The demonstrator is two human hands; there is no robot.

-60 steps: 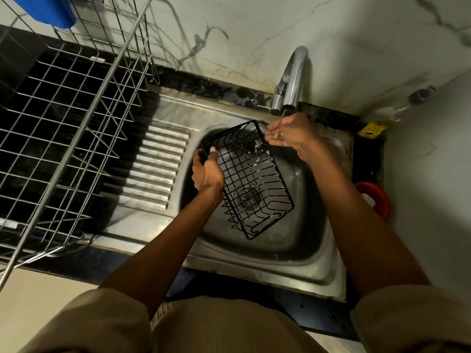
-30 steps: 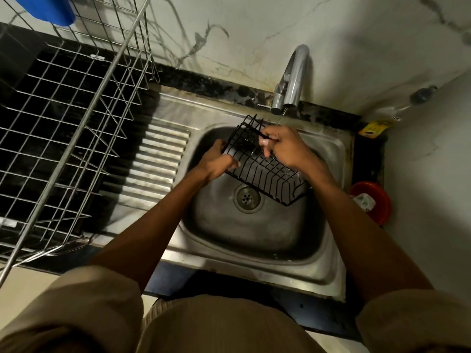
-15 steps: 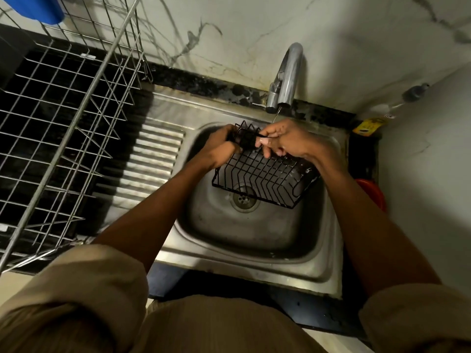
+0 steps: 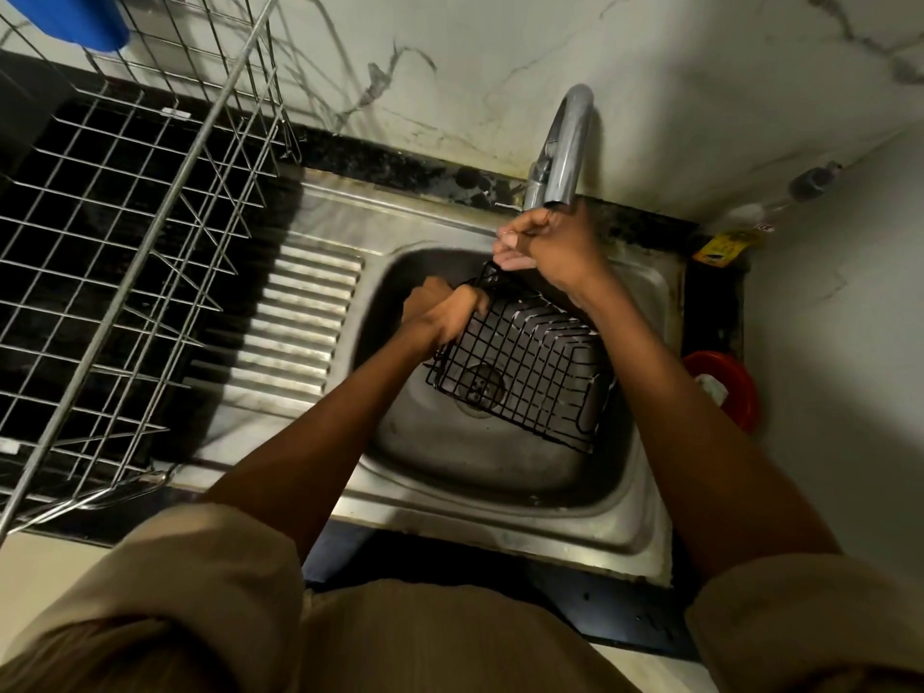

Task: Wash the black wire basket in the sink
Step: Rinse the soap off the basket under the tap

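Note:
The black wire basket (image 4: 530, 377) lies tilted in the steel sink (image 4: 500, 517), over the drain. My left hand (image 4: 445, 315) grips the basket's left edge near its far corner. My right hand (image 4: 545, 242) is just under the spout of the tap (image 4: 565, 142), fingers loosely curled and pointing left. Its lowest fingers are right above the basket's far corner; I cannot tell whether they touch it. My right forearm crosses over the basket's right side and hides part of it.
A large silver wire dish rack (image 4: 125, 242) stands on the counter at the left, beside the ribbed drainboard (image 4: 300, 322). A blue object (image 4: 75, 17) sits in the rack's top corner. A red bowl (image 4: 725, 392) and a yellow packet (image 4: 720, 247) are right of the sink.
My right hand has let go of the basket's rim and risen to the tap spout. The basket has dropped lower and flatter over the drain, held by my left hand.

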